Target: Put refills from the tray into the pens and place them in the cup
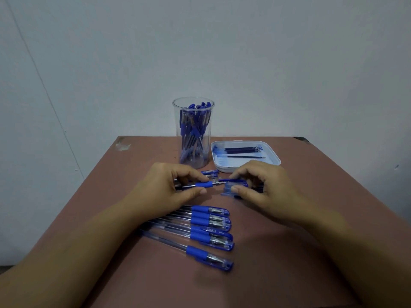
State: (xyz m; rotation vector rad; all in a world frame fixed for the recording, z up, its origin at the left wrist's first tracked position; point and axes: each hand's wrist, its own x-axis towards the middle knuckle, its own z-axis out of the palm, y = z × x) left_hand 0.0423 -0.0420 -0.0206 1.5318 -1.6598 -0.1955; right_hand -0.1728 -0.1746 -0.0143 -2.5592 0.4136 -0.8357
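My left hand (pixel 169 187) grips a blue-grip pen (pixel 201 185) lying level, its metal tip pointing right. My right hand (pixel 260 185) pinches a blue pen cap (pixel 233 185) just right of that tip, its open end facing the tip; they are a small gap apart. A tall clear cup (pixel 193 132) behind my hands holds several blue pens. To its right, a white tray (pixel 273 160) holds a few dark refills (pixel 242 150). Several capped pens (pixel 200 230) lie in a row on the table near me.
The brown table (pixel 289 252) stands against a pale wall. Another pen (pixel 210 172) lies on it behind my left hand, close to the cup's base. The table's far corners look chipped.
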